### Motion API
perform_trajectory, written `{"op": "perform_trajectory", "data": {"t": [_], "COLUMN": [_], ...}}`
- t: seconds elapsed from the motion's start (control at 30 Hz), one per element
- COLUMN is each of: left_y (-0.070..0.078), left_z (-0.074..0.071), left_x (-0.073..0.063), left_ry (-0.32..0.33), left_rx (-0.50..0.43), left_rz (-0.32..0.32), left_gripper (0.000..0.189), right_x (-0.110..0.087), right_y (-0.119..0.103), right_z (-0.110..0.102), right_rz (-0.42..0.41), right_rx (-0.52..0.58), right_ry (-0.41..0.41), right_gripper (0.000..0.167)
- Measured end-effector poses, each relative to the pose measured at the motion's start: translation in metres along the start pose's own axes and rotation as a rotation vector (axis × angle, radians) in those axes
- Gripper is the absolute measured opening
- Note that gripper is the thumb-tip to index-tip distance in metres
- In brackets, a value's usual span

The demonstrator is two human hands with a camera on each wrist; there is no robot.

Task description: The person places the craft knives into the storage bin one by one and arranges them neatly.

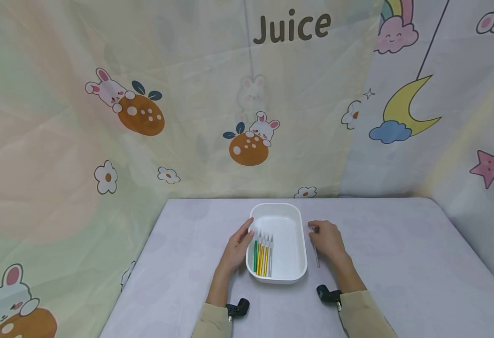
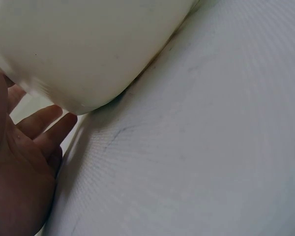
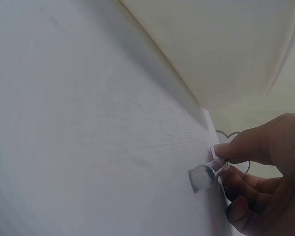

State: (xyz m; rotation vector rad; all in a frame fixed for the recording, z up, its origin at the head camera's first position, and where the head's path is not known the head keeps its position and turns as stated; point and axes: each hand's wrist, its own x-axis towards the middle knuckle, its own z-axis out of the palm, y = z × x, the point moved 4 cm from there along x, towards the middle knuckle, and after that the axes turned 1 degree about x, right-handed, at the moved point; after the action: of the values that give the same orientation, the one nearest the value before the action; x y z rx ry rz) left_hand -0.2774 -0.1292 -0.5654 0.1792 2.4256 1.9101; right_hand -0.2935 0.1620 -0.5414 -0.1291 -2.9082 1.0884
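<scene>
A white tray (image 1: pixel 289 249) sits on the table in front of me, longer front to back than wide. My left hand (image 1: pixel 235 251) holds its left side, thumb at the rim and fingers against the outer wall. Several slim pen-like sticks (image 1: pixel 264 256), green, yellow and silver with pale tips, lie side by side in the tray's left part. Just right of the tray, my right hand (image 1: pixel 328 238) pinches a thin silver pen-like stick (image 1: pixel 316 256) between thumb and fingers. In the right wrist view the round end of this stick (image 3: pixel 202 177) faces the camera.
A pale cloth covers the table (image 1: pixel 395 253). Behind it and at both sides hangs a printed curtain (image 1: pixel 200 117) with rabbits, flowers and a moon. Black wrist cameras (image 1: pixel 239 308) are worn at both cuffs.
</scene>
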Motion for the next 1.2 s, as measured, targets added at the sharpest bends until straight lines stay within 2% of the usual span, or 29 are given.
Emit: {"op": "perform_trajectory", "data": {"t": [0.23,0.43,0.8,1.2], "left_y": [0.000,0.002,0.000,0.000], "left_z": [0.000,0.000,0.000,-0.001], "left_x": [-0.001,-0.002,-0.001,0.000], "left_ry": [0.002,-0.007,-0.004,-0.003], "left_rx": [0.007,-0.004,-0.004,-0.008], "left_rz": [-0.001,0.025,0.029,0.024], "left_gripper": [0.048,0.049,0.049,0.049], "right_x": [-0.001,0.000,0.001,-0.002], "right_y": [0.000,0.002,-0.001,-0.013], "right_z": [0.000,-0.001,-0.005,-0.016], "right_rz": [0.022,0.032,0.046,0.010], "right_rx": [0.011,0.012,0.068,0.129], "right_ry": [0.013,0.030,0.049,0.083], "right_gripper": [0.036,0.036,0.036,0.036]}}
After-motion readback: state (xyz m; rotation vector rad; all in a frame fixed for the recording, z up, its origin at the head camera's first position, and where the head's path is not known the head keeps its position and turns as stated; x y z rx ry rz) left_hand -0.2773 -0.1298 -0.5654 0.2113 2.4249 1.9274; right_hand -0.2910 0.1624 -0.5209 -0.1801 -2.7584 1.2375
